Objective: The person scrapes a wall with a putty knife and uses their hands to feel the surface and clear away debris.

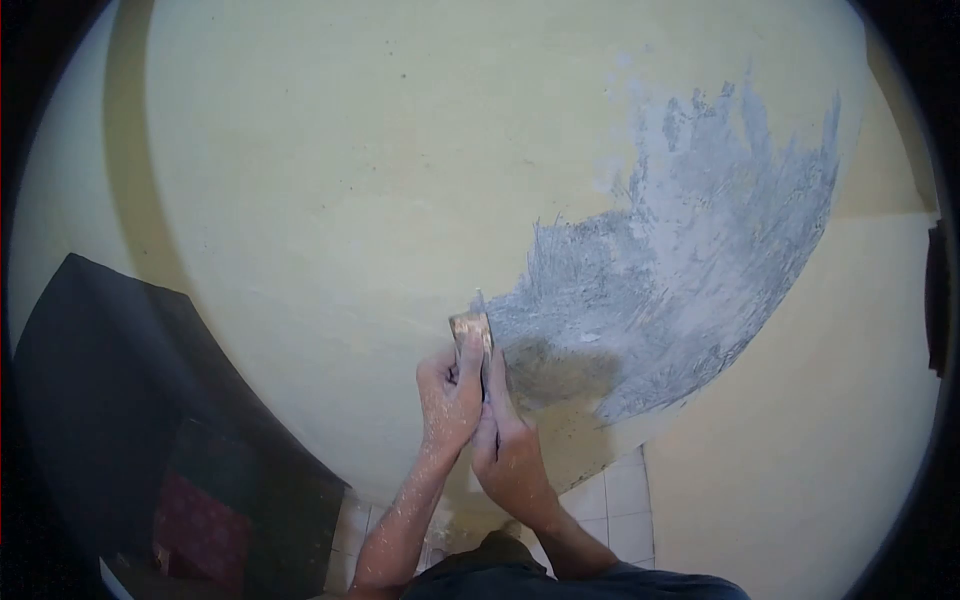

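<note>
Both my hands grip a small metal scraper (473, 322) pressed against a pale yellow wall (330, 180). My left hand (448, 395) wraps the handle, a finger stretched up along the blade. My right hand (507, 440) clasps the handle from below and to the right. The blade's edge meets the left border of a large grey scraped patch (680, 260) where paint is gone. Pale dust and flakes cover my left forearm.
A dark piece of furniture (120, 400) stands at the lower left against the wall. White floor tiles (615, 500) show below the hands. A second yellow wall (830, 430) meets the first at a corner on the right.
</note>
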Tool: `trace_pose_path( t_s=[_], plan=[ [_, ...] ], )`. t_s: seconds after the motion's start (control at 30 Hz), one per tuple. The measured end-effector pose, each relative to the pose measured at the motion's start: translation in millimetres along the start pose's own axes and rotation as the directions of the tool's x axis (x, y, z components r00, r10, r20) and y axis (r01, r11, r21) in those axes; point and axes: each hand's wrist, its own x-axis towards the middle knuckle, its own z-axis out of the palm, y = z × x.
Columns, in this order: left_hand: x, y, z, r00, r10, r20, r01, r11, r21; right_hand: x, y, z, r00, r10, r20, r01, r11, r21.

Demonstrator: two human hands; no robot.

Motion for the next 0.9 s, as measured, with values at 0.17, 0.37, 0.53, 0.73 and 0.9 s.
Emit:
trace_pose_path(
  t_s=[0.17,0.37,0.53,0.73,0.9],
  plan=[
    [9.7,13.0,0.5,1.000,0.015,0.013,-0.013,0.995,-0.096,5.7,1.2,-2.3,0.988,-0.151,-0.019,0.150,0.987,-0.053],
    [7.7,2.5,0.2,1.000,0.010,-0.007,-0.010,1.000,-0.024,5.4,10.9,5.6,0.980,-0.189,-0.061,0.190,0.982,0.007],
    [2.7,8.0,0.6,1.000,0.021,-0.014,-0.021,1.000,-0.008,0.8,-3.1,-1.6,0.994,0.090,0.059,-0.090,0.996,-0.001],
    [11.3,18.3,-2.1,1.000,-0.004,0.011,0.005,0.999,-0.034,9.6,-0.3,5.7,0.994,-0.101,-0.046,0.100,0.994,-0.031],
    [17.9,16.0,-1.3,0.999,0.035,0.009,-0.035,0.999,-0.006,12.8,0.3,8.1,0.992,-0.111,-0.056,0.108,0.993,-0.050]
  ],
)
